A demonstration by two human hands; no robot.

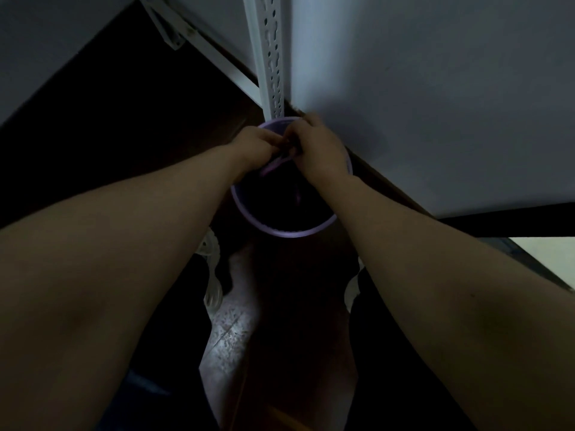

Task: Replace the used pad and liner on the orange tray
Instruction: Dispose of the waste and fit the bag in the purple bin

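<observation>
Over the round purple plastic bin [280, 234], far rim, my left hand [253, 144] and right hand [317, 146] meet, fingers curled; gripping what, can't tell, too dark. No orange tray in view. Probably disposal step; next I'd fetch fresh pad.

dim home corner: slotted shelf post [272, 57], wastebasket [281, 234].

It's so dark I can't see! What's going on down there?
A person reaches both arms down to a purple bin on the floor, next to a white post and wall. The left hand and right hand meet over the bin's far side, fingers curled close together. It is too dim to tell what they hold. No orange tray shows.
</observation>
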